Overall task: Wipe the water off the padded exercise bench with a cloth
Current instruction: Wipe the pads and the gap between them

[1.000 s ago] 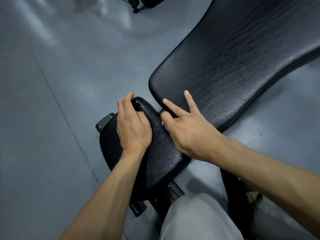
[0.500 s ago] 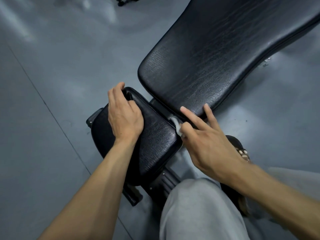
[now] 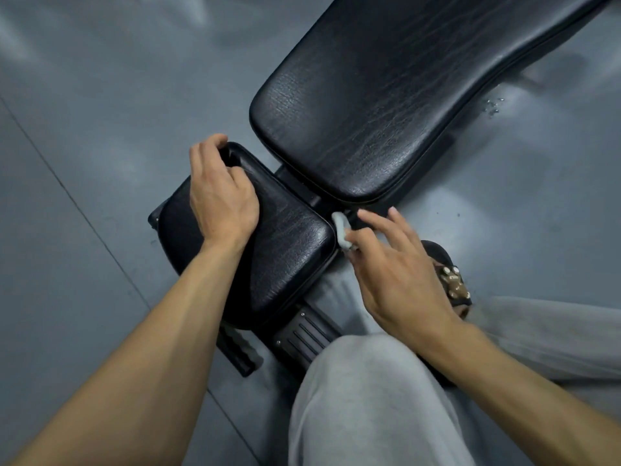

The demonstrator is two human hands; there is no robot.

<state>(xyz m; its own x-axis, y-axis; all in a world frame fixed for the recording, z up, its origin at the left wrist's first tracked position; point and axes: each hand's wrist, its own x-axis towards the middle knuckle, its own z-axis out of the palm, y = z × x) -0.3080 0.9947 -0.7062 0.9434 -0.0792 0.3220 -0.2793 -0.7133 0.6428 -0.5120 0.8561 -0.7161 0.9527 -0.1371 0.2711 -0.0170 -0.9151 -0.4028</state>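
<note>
Left hand (image 3: 220,193) curled over far left corner of seat pad (image 3: 282,243). Right hand (image 3: 396,274) pinching small pale cloth (image 3: 341,232), other fingers spread, at seat's right edge, just near of back pad (image 3: 386,105).

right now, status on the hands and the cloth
Left hand gripping seat pad far corner. Right hand pinching small cloth at gap beside back pad. Nothing in the way.
</note>
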